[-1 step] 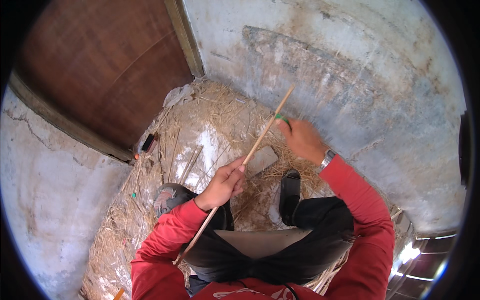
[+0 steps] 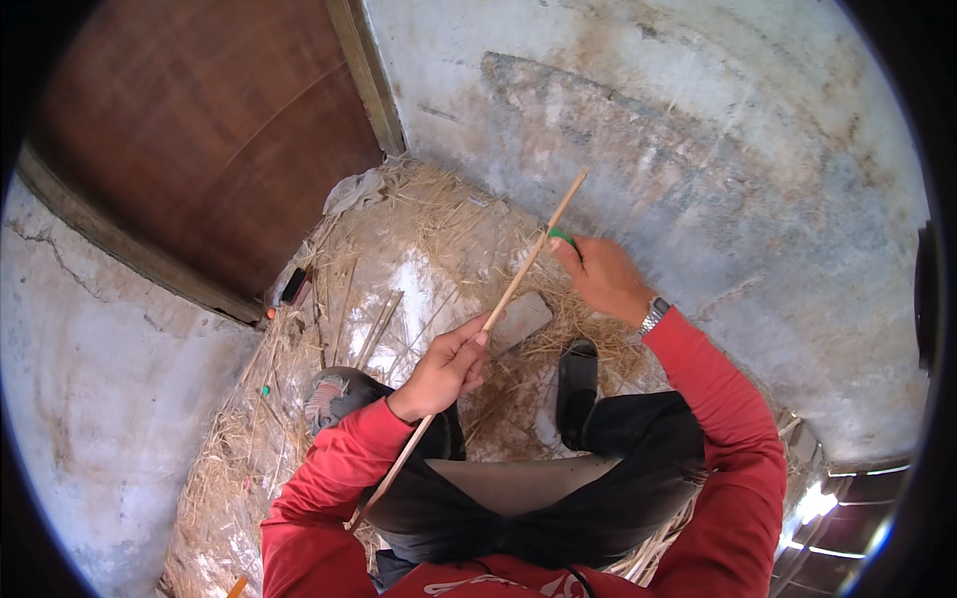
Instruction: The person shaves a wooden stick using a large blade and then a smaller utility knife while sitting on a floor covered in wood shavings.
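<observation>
A long, thin, pale wooden stick (image 2: 522, 275) slants across in front of me, from near my left forearm up to the wall side. My left hand (image 2: 444, 369) is closed around it at about its middle, thumb on top. Farther up the stick, my right hand (image 2: 608, 281) is closed on a small green object (image 2: 564, 237) that meets the stick's side a little below its far tip. Most of that object is hidden by my fingers, so its kind cannot be made out. A metal-banded watch (image 2: 654, 315) is on my right wrist.
Straw (image 2: 429, 204) litters the floor. A flat grey block (image 2: 522, 321) lies between my feet, near a black shoe (image 2: 578, 374). Loose sticks (image 2: 379, 327) and a small black object (image 2: 295, 286) lie to the left. A brown door (image 2: 209, 140) and a stained wall (image 2: 698, 179) enclose the corner.
My right hand has shifted very slightly, and more of the green object shows at the stick. The left hand and stick stay in place.
</observation>
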{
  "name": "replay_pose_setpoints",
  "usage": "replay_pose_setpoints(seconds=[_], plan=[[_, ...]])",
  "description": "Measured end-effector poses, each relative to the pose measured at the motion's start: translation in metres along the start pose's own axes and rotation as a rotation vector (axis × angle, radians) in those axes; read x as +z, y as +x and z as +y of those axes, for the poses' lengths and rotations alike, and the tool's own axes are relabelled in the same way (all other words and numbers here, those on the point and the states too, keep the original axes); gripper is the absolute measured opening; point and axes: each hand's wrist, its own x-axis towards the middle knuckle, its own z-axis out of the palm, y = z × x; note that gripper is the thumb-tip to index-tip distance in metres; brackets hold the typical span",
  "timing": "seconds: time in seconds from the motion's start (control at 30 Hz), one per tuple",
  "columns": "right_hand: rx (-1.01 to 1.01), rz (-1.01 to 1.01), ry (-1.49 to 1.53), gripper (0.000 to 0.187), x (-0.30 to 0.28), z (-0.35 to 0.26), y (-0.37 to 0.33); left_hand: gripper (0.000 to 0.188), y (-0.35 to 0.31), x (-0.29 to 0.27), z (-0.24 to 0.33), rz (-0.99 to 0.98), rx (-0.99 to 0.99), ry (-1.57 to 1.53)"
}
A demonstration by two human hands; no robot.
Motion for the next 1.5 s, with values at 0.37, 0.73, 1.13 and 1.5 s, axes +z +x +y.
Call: replay_pose_setpoints(seconds=[0.37, 0.73, 1.13, 1.5], plan=[[0.139, 0.389, -0.326, 0.054, -0.042, 0.157, 0.025, 0.047, -0.023, 0.001, -0.007, -0.223, -0.085, -0.063], [-0.104, 0.072, 0.091, 0.054, -0.014, -0.016, -0.034, 0.055, -0.007, 0.008, 0.017, -0.047, -0.065, -0.286], [-0.134, -0.108, 0.007, 0.054, 0.028, -0.015, -0.024, 0.047, -0.014, 0.002, -0.004, -0.011, -0.167, -0.277], [0.206, 0.328, 0.033, 0.063, -0.038, 0.099, 0.011, 0.054, -0.028, 0.003, -0.004, -0.201, -0.133, -0.239]])
